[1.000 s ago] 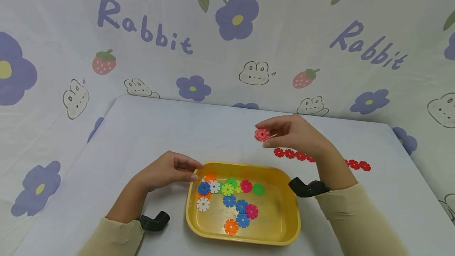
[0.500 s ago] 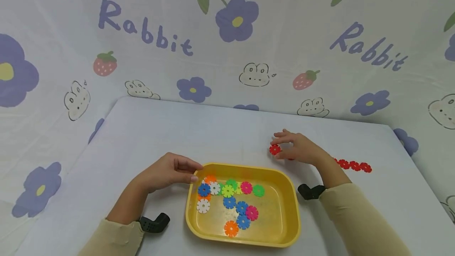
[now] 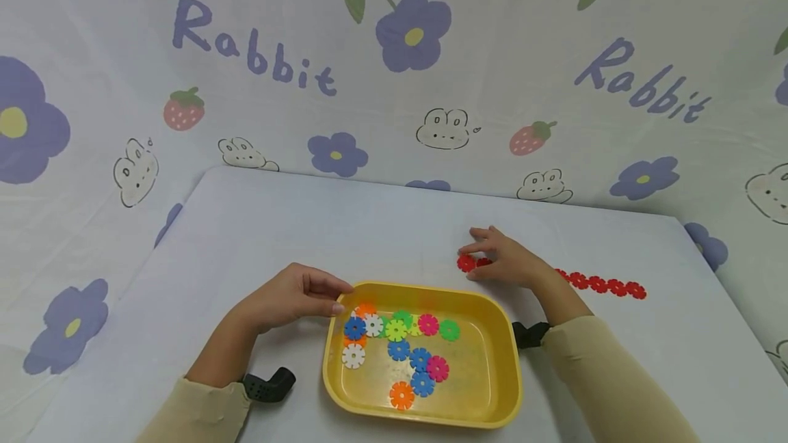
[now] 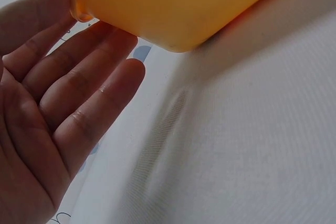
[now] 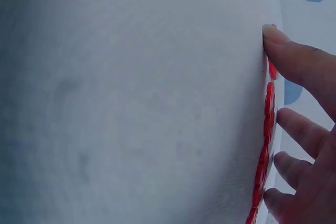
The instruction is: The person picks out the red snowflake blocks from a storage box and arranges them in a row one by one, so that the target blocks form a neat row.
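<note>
At the left end of a row of red snowflake discs on the table, my right hand pinches a single red snowflake disc between thumb and index finger. The thumb covers part of that disc in the right wrist view, and the hand hides the middle of the row. My left hand holds the back left corner of a yellow tray by its rim. In the left wrist view, its other fingers extend beside and below the tray's outer wall.
Inside the tray lie loose snowflake discs: blue, white, orange, pink and green. The white table ends at a patterned cloth backdrop.
My right hand has come down from above the table with the red snowflake disc and shifted slightly left, bringing it to the row's left end. The left hand and tray stay put.
</note>
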Tool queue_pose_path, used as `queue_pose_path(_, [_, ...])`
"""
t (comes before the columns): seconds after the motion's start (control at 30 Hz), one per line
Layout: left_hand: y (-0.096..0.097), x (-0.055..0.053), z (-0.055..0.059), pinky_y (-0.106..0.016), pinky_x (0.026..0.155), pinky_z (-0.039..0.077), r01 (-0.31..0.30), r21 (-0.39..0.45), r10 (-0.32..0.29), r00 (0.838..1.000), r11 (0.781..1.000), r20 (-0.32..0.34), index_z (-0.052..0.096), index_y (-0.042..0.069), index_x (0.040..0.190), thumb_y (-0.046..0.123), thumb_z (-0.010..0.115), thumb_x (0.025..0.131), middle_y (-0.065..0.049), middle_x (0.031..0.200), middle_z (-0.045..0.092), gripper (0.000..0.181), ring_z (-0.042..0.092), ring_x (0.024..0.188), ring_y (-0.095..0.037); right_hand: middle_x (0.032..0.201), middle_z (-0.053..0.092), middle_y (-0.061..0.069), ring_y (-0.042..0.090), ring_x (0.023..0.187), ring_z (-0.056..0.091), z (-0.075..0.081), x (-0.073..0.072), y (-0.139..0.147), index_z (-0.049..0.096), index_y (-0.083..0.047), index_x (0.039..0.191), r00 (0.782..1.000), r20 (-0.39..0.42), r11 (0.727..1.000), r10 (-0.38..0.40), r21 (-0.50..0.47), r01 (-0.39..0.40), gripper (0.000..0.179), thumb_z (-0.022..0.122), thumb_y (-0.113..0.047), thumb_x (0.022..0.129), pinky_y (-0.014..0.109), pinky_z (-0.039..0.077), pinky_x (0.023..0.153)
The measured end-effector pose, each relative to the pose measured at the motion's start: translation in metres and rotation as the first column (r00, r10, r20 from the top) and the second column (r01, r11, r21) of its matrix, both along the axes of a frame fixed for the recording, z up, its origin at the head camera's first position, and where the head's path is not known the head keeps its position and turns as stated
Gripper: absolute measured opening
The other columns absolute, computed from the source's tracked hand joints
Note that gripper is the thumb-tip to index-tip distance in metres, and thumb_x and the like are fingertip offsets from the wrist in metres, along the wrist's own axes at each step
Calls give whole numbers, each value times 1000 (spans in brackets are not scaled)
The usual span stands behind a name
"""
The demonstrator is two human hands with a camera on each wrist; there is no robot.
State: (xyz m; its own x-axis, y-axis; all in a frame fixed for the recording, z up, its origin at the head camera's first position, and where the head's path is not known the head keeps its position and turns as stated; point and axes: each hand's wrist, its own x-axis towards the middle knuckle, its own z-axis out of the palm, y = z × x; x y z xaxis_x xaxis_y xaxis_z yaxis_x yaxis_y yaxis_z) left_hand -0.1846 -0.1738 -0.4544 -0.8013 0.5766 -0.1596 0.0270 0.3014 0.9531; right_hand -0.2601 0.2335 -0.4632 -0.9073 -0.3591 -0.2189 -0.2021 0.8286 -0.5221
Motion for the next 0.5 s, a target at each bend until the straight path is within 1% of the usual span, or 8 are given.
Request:
queue_pose_path(0.2, [1, 1, 3, -31, 90, 57, -2, -3, 2, 1000, 1000, -3, 73, 14, 116, 27, 79, 84, -3, 115, 73, 35, 67, 109, -19, 158, 33, 15, 44, 150, 7, 0, 1, 0, 71, -22, 123, 1000, -7, 1000, -1, -5, 1, 41, 78, -29, 83, 70, 18, 111])
queue_pose_path(0.33, [1, 1, 3, -32, 90, 57, -5, -8, 5, 1000, 1000, 2, 73, 14, 116, 27, 79, 84, -3, 116, 73, 35, 67, 109, -19, 157, 34, 15, 45, 149, 10, 0, 1, -1, 72, -22, 120, 1000, -15, 1000, 2, 0, -2, 36, 77, -26, 85, 69, 20, 112])
queue_pose_path(0.5, [1, 1, 2, -31, 90, 57, -7, -5, 7, 1000, 1000, 11, 73, 13, 116, 26, 79, 84, -4, 116, 73, 36, 67, 109, -19, 157, 35, 15, 45, 149, 12, 1, 2, -1, 73, -21, 120, 1000, -23, 1000, 5, 19, -5, 33, 75, -24, 87, 69, 19, 112])
